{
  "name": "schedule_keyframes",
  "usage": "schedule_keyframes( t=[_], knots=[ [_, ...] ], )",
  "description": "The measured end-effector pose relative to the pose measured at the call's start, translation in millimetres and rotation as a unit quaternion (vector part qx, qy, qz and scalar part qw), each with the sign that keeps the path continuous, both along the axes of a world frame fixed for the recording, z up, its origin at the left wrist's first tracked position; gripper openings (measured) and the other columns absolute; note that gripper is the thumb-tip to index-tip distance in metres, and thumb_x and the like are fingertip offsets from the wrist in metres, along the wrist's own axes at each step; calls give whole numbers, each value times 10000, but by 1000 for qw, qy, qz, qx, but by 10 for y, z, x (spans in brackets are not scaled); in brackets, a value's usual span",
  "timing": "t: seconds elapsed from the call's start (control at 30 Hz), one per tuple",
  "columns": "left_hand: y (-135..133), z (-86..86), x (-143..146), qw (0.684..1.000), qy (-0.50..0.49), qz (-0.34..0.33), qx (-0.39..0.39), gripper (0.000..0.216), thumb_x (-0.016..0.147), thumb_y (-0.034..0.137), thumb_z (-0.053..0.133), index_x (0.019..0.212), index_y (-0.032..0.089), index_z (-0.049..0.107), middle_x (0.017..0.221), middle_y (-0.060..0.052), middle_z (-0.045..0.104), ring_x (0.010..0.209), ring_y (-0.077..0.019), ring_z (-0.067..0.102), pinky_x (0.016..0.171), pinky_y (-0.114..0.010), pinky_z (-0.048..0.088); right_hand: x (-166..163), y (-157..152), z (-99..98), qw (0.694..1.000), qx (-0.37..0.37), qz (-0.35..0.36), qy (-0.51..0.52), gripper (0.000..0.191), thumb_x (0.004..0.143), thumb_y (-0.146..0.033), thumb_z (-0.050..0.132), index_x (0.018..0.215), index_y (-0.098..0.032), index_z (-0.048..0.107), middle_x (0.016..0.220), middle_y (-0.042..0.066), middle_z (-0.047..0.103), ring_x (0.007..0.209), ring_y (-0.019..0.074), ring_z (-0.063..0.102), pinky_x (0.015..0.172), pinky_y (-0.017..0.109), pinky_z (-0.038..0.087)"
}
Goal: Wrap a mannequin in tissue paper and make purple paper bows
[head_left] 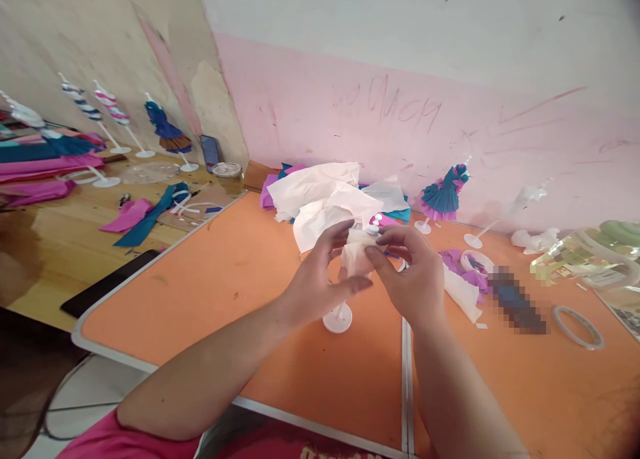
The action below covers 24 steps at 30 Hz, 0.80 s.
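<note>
A small white dress-form figure on a round base (337, 319) stands on the orange table (210, 279), between my hands. Off-white crepe paper (356, 258) is wrapped about its upper part. My right hand (415, 272) pinches the paper's upper edge between thumb and fingers. On the other side, my left hand (313, 282) is cupped around the figure, thumb and fingers apart; its far fingertips are partly hidden. Behind the hands lie loose white paper sheets (320, 196) over purple and teal paper.
A teal-and-pink dressed figure (447, 191) and a bare clear figure (531, 196) stand at the back right. Nearer lie a tape ring (559, 319), a pixelated object (517, 302) and a clear plastic package (595, 246). A wooden table (85, 246) at left holds several dressed figures and coloured paper.
</note>
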<state>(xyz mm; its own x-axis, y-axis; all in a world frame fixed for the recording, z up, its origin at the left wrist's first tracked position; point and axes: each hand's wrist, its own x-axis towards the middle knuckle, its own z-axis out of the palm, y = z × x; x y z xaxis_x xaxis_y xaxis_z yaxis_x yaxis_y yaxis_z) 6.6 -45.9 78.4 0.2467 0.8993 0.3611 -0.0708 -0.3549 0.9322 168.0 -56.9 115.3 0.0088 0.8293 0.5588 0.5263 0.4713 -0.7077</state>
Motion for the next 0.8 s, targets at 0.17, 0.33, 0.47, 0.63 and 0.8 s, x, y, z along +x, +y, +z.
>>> schedule_keyframes(
  t=[0.17, 0.33, 0.47, 0.63, 0.8],
  knots=[
    [-12, 18, -32, 996, -13, 92, 15, 327, 774, 283, 699, 1047, 228, 527, 1126, -58, 611, 964, -207, 641, 880, -385, 516, 25, 42, -6, 1000, -3, 10, 9, 101, 791, -250, 651, 872, -230, 595, 959, 14, 655, 927, 164, 626, 840, 340, 546],
    [10, 37, -44, 997, -65, 0, 47, 403, 729, 262, 733, 1049, 235, 489, 1390, -85, 452, 1167, -251, 547, 933, -395, 486, -21, 14, 0, 1000, -5, 0, 25, 70, 798, -257, 640, 825, -225, 584, 974, 20, 643, 981, 177, 607, 799, 331, 551],
    [6, 5, 5, 996, -88, -17, -25, 526, 726, 250, 750, 1132, 284, 417, 1194, -65, 588, 972, -204, 624, 775, -335, 527, -54, -55, 33, 1000, -14, 9, 20, 57, 796, -259, 637, 810, -228, 591, 983, 21, 642, 952, 177, 606, 766, 330, 553],
    [74, -79, -13, 991, -95, -82, -50, 469, 803, 291, 684, 1192, 273, 421, 977, -38, 635, 838, -177, 642, 706, -303, 522, 4, -34, 40, 998, -36, 17, 51, 50, 786, -252, 645, 796, -223, 605, 885, 11, 642, 851, 155, 608, 713, 297, 563],
    [136, -110, -35, 990, -87, -106, -19, 450, 831, 365, 646, 1221, 264, 447, 1025, -71, 639, 883, -203, 646, 721, -319, 518, 38, 18, 21, 996, -39, 23, 78, 58, 773, -242, 661, 799, -220, 615, 848, 8, 646, 829, 152, 616, 694, 278, 565]
  ],
)
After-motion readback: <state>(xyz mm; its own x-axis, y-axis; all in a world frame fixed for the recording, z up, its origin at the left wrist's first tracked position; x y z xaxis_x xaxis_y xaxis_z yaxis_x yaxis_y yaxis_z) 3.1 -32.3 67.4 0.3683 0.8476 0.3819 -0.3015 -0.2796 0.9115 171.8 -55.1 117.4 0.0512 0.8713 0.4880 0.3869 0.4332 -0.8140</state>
